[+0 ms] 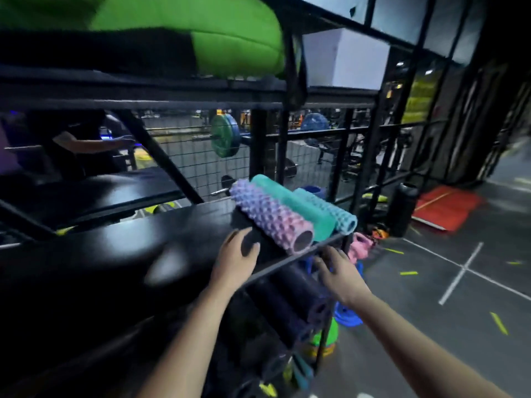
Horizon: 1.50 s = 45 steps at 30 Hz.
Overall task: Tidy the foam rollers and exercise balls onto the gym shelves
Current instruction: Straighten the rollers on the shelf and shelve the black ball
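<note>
A: Where are the foam rollers?

B: Four lie side by side on the middle shelf [161, 237] of the black rack, at its right end. The black roller [249, 236] is the one nearest the left hand [236, 261]. Touching it on the far side is the purple-pink knobbed roller [270, 218], then the smooth teal roller [290, 203], then the light blue ridged roller [330, 209] at the shelf's end.

A: What do the hands do?

B: The left hand rests on the near end of the black roller, fingers bent around it. The right hand [340, 275] is just beside the front rail of the same shelf, below the light blue roller, fingers spread wide, holding nothing.

A: And the other shelves?

B: Under the middle shelf, dark rolled mats [290, 300] are stacked. Above it, the top shelf holds a large green cushion [201, 33]. The picture is blurred, so smaller things there I cannot tell.

A: Beside the rack?

B: On the floor near its right end stand a pink kettlebell [360, 245] and blue weight plates [346, 315].
</note>
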{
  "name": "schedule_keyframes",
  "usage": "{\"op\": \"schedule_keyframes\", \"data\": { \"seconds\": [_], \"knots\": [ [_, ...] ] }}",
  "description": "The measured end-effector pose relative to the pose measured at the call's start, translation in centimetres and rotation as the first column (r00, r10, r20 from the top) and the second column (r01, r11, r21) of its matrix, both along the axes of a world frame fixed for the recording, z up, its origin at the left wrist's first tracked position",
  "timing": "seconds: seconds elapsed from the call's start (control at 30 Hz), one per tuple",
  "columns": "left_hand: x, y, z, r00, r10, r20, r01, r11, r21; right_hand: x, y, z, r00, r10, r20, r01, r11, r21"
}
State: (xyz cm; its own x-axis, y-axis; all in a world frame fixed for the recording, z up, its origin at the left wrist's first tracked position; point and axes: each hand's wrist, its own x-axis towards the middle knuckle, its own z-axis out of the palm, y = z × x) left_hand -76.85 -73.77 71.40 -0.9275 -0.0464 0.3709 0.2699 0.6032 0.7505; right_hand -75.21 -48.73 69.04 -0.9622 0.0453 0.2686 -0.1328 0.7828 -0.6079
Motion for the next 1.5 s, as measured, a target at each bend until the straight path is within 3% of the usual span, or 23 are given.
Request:
{"op": "schedule_keyframes", "data": {
  "seconds": [0.13,0.37,0.53,0.6,0.67,0.73,0.83,0.9,1.03,1.23,1.5],
  "knots": [
    [-3.0,5.3,-1.5,0.999,-0.003,0.054,0.002,1.0,0.02,-2.2,4.9,-0.7,0.999,-0.022,0.033,0.023,0.999,-0.023],
    [-10.7,9.2,-2.7,0.994,-0.071,0.085,0.079,0.992,-0.1,-10.1,7.6,-1.1,0.998,0.038,0.042,-0.038,0.999,-0.001],
    [-17.6,11.7,-2.3,0.997,-0.03,0.072,0.051,0.95,-0.307,-16.6,9.7,-1.2,0.999,0.048,0.021,-0.05,0.995,0.089],
    [-19.6,13.0,-1.9,0.997,0.063,-0.053,-0.079,0.906,-0.417,-18.7,11.0,-1.0,0.998,0.049,0.027,-0.052,0.991,0.123],
    [-21.6,14.3,-1.6,0.976,0.135,-0.172,-0.197,0.883,-0.425,-21.1,12.0,-0.7,0.997,0.065,0.029,-0.069,0.986,0.149],
    [-23.7,15.3,-1.8,0.985,0.148,-0.093,-0.172,0.912,-0.372,-23.4,12.3,-0.6,0.991,0.131,0.027,-0.133,0.973,0.186],
    [-25.9,16.2,-3.7,0.989,0.138,0.061,-0.09,0.861,-0.501,-26.0,12.2,-1.8,0.942,0.323,0.093,-0.336,0.892,0.302],
    [-26.3,16.2,-4.4,0.988,0.13,0.082,-0.074,0.87,-0.487,-26.7,11.7,-2.9,0.907,0.39,0.157,-0.42,0.842,0.338],
    [-26.0,15.3,-4.4,0.99,0.134,0.053,-0.099,0.9,-0.424,-27.5,10.8,-4.9,0.931,0.362,0.047,-0.349,0.846,0.404],
    [-24.8,14.1,-4.0,0.967,0.129,0.22,-0.058,0.952,-0.301,-27.3,10.7,-6.0,0.914,0.393,-0.098,-0.326,0.858,0.396],
    [-23.7,17.0,-1.9,0.946,0.263,0.188,-0.14,0.858,-0.495,-26.5,12.0,-5.9,0.906,0.411,-0.103,-0.344,0.855,0.389]
  ]
}}
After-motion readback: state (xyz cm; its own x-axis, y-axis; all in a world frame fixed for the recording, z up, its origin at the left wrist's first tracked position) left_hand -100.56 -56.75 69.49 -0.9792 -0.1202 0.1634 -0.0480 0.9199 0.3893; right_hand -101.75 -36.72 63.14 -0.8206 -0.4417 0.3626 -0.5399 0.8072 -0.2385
